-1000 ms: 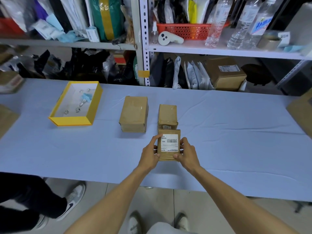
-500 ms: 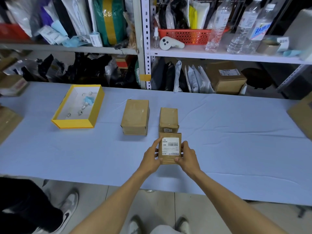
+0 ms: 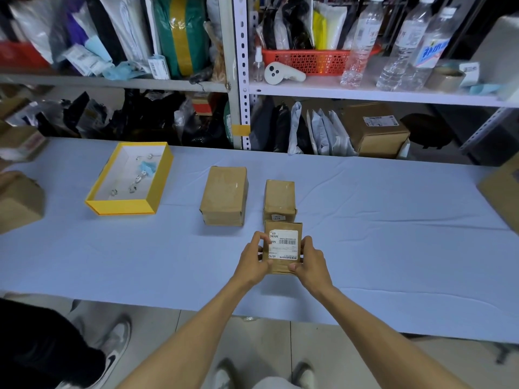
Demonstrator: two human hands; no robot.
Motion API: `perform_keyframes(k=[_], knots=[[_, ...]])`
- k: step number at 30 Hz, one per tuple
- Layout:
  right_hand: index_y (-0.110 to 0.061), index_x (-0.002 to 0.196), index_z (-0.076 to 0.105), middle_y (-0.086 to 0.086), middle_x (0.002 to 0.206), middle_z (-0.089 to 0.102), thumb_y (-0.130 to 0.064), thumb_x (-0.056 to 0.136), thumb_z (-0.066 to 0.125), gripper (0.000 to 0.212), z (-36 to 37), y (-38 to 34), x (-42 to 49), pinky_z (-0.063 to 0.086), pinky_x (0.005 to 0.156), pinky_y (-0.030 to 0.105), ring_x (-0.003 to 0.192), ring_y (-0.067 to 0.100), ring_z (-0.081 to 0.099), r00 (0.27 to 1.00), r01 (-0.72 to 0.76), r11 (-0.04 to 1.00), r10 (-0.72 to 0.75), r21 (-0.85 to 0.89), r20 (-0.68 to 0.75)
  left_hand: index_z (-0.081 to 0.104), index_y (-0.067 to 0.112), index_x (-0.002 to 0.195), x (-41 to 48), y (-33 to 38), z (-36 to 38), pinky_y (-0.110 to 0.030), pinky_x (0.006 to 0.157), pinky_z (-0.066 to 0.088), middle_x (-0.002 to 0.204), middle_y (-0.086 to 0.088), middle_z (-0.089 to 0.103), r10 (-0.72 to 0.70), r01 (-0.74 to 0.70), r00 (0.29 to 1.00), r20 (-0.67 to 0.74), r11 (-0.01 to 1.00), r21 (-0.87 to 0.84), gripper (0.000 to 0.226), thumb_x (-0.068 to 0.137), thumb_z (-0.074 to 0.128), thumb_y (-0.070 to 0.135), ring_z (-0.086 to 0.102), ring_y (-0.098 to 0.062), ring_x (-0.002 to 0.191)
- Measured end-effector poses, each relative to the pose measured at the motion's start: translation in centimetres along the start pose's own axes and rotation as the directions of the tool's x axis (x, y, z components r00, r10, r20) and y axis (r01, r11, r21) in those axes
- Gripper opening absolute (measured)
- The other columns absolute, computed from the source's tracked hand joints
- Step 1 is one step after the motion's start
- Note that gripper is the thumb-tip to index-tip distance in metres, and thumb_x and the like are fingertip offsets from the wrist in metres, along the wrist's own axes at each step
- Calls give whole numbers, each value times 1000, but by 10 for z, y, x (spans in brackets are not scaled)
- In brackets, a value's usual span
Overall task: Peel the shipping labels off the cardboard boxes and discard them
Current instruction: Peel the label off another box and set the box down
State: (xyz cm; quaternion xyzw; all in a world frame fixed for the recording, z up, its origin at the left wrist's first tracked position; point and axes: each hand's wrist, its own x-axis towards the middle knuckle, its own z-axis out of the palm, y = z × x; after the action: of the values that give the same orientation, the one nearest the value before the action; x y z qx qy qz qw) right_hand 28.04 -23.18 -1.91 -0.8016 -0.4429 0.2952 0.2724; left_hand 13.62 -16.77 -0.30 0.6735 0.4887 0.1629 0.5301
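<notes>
A small cardboard box [image 3: 282, 266] sits near the table's front edge with a white shipping label [image 3: 283, 244] on its top face. My left hand [image 3: 252, 259] grips its left side, and the fingertips rest on the label's left edge. My right hand [image 3: 309, 262] clasps the box's right side and front corner. Just behind it stands a second small box [image 3: 280, 199], with a larger bare box [image 3: 226, 193] to its left.
A yellow tray [image 3: 157, 178] holding peeled scraps lies at the left on the blue table [image 3: 393, 248]. More cardboard boxes sit at the far left [image 3: 19, 202] and far right [image 3: 502, 189] edges. Crowded shelves rise behind. Another person's leg and shoe [image 3: 112, 352] stand at lower left.
My left fingertips have shifted onto the label's left edge. Both hands and the box have otherwise stayed in place; the camera view has shifted slightly.
</notes>
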Motion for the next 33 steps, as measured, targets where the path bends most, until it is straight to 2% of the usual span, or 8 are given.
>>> perform_keyframes(k=[3,6,10,14,18,25,30,33], knots=[[-14,100,37,10,108,62,-1,77,66,40,-3,-3,3,60,70,41,93,26,64,1000,-15,1000,15,-14,3,39,33,118,-3,0,0,-14,65,53,120,-7,55,2,-5,999,-52,998,-64,45,88,59,5,57,-20,103],[-14,100,37,10,107,62,-1,76,65,39,-2,-2,4,60,69,41,92,26,65,1000,-26,1000,26,-4,8,43,31,125,-1,3,4,-16,87,39,118,1,44,66,-67,972,-226,998,6,50,86,64,8,43,-10,109],[-17,101,37,10,109,62,-4,76,66,41,-1,-1,5,61,66,40,91,25,66,999,-21,999,22,-32,26,57,16,102,7,18,12,2,69,38,112,-3,54,78,-79,928,-364,997,13,21,86,66,7,51,-10,100],[-16,101,36,9,108,62,-3,76,65,40,-3,-3,5,60,66,41,90,24,65,999,-24,998,25,-50,36,54,18,87,17,22,15,-13,71,44,99,-2,57,85,-64,915,-395,996,65,11,89,63,14,59,-14,91],[-17,101,34,9,106,62,-3,76,63,40,-2,-2,3,60,65,42,89,24,65,999,-26,998,28,-54,41,55,17,84,21,25,14,-17,67,38,92,0,57,87,-29,901,-425,990,141,9,92,59,19,58,-14,83],[-16,101,32,11,107,62,-1,79,58,37,-4,-7,-1,59,67,40,91,26,64,998,-15,994,21,-107,52,56,11,96,21,36,19,-30,73,33,105,-2,55,-35,157,885,-464,961,226,20,98,48,28,52,-20,84],[-11,107,32,14,107,60,-1,81,57,37,-10,-12,3,54,63,35,92,28,62,997,-30,988,41,-151,68,57,9,99,19,43,23,-30,74,33,110,-3,49,-52,153,925,-375,957,245,24,99,44,30,58,-25,96],[-11,107,32,14,108,59,-2,80,59,39,-15,-14,5,48,56,29,89,27,60,995,-45,990,56,-133,80,52,13,100,20,39,22,-32,78,42,110,-3,52,-5,71,935,-354,982,174,13,96,51,25,59,-23,96]])
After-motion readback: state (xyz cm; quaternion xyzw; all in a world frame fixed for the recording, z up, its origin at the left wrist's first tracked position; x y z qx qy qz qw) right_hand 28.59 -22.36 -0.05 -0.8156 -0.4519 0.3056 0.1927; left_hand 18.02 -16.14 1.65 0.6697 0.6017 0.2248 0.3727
